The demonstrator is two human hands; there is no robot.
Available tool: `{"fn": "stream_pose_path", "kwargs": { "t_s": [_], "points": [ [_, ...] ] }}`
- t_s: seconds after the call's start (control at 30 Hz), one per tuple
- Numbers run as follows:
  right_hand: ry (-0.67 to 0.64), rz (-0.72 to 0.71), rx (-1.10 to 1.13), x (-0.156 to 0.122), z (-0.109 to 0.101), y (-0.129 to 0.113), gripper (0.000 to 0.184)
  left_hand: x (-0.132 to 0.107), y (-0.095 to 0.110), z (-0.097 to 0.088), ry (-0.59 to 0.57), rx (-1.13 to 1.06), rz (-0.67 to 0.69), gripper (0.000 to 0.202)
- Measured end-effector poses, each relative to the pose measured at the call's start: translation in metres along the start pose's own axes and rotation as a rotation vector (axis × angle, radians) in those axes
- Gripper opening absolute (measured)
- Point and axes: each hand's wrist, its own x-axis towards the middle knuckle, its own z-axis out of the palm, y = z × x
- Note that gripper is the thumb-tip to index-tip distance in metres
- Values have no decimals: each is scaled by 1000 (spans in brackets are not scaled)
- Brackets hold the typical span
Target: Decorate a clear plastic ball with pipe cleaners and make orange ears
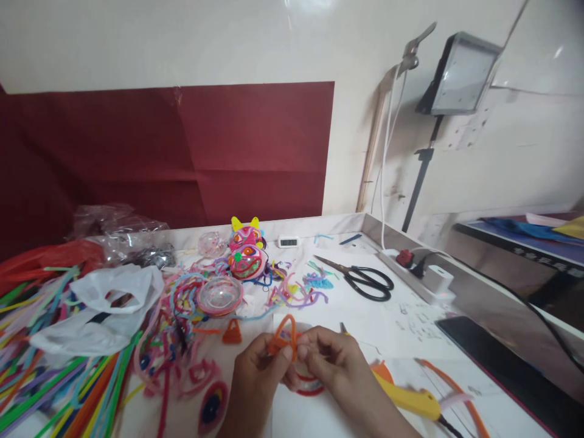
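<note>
An orange pipe cleaner [285,336], bent into a loop, is pinched between both hands low in the middle of the view. My left hand [258,371] grips its lower left part with closed fingers. My right hand [333,359] pinches its right side, fingers curled. Under the hands lies a round red-and-white coiled piece [310,387] on the white table [410,316]. A small orange triangle [232,332] lies just left of the hands.
Heaps of coloured pipe cleaners [68,377] and a white plastic bag [100,310] fill the left. A colourful mask figure [247,250], clear bowl [219,295], black scissors [365,278], yellow glue gun [406,396], power strip [424,274] and dark tablet [511,365] lie around.
</note>
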Motion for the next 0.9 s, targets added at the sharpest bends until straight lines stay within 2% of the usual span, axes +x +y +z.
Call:
{"fn": "stream_pose_path", "kwargs": {
  "t_s": [0.3,0.47,0.63,0.9],
  "points": [
    [39,5,-75,0,-1,3,30,2,-3,0,13,-25,28,23],
    [17,-9,-39,-1,0,4,28,4,-4,-1,41,-16,26,22],
    [26,-20,-51,0,-1,5,26,2,0,2,46,-19,-4,22],
    [2,-7,-37,0,-1,4,28,-1,4,5,42,-8,26,20]
  ]
}}
